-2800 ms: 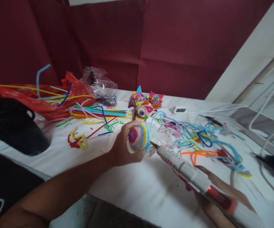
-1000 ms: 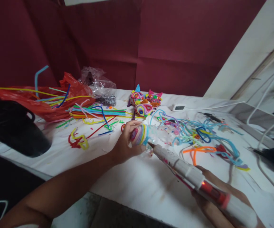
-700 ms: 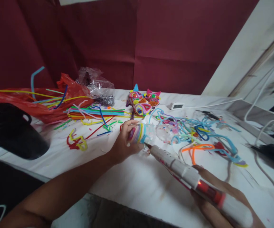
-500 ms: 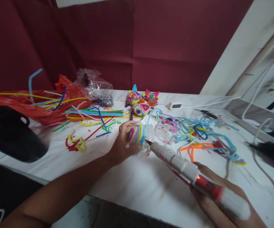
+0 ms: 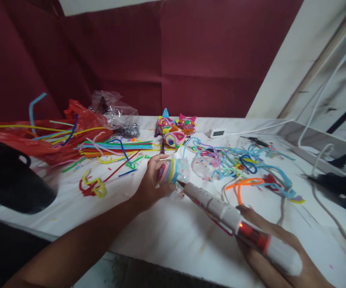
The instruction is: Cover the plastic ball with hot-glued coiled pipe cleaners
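Note:
My left hand [image 5: 151,182] is wrapped round a clear rounded piece covered in bands of coloured pipe cleaner [image 5: 171,171], purple through yellow to light blue. Part of that piece hides behind my fingers. In my right hand [image 5: 275,248] is a white glue gun [image 5: 215,204] with a lit red section. Its dark nozzle points at the light-blue band; I cannot tell whether it touches. Just right of the banded piece lies another clear rounded piece [image 5: 204,168]. Behind stand several finished colourful pipe-cleaner ornaments [image 5: 175,130] with small pointed tips.
Loose pipe cleaners [image 5: 251,160] tangle at the right, and straight ones [image 5: 119,145] lie bundled at the left beside a red plastic bag [image 5: 79,116]. A black container [image 5: 17,180] stands at the left edge. A small white display device [image 5: 217,133] and cables lie toward the back right.
The whole scene has shifted slightly left in view as the camera turned. Both hands keep their hold, and the nozzle stays by the light-blue band.

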Demonstrator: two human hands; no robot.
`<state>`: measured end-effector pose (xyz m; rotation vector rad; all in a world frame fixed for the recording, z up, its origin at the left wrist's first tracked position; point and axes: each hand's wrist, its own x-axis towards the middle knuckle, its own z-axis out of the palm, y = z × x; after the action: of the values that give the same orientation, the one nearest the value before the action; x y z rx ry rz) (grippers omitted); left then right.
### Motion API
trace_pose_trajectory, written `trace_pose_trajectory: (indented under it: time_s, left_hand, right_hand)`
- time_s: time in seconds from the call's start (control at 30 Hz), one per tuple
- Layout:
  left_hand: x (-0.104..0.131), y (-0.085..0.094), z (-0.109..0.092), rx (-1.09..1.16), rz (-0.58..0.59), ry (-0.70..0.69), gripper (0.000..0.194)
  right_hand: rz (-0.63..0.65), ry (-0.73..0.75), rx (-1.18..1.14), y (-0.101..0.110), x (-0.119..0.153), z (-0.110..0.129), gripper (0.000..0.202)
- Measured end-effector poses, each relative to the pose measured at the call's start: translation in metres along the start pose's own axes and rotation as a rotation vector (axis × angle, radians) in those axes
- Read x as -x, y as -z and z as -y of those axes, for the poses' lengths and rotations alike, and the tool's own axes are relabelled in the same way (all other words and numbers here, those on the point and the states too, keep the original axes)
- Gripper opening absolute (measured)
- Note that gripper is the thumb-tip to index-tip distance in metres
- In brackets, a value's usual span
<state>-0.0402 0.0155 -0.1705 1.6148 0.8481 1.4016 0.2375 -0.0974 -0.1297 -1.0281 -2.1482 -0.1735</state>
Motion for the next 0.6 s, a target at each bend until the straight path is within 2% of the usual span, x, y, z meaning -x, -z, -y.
trace_pose_trajectory:
  time_s: [0.1, 0.2, 0.43, 0.6]
  left_hand:
    - [-0.0004, 0.0003, 0.0009, 0.016, -0.016, 0.017, 0.072]
    - [0.0004, -0.0002, -0.0012, 0.008, -0.025, 0.013, 0.067]
    - [0.0024, -0.0027, -0.0090, -0.004, -0.016, 0.018, 0.053]
    - [-0.0015, -0.0015, -0.0053, 0.008, 0.001, 0.003, 0.057]
  right_hand:
    - [0.021, -0.035, -0.061, -0.0023, 0.0000, 0.0019, 0.033]
    - [0.023, -0.068, -0.127, -0.0046, 0.0004, 0.0026, 0.035]
    - [0.059, -0.117, -0.291, -0.0008, -0.0076, 0.0025, 0.020]
    - [0.056, -0.083, -0.159, -0.0016, -0.0064, 0.0009, 0.022]
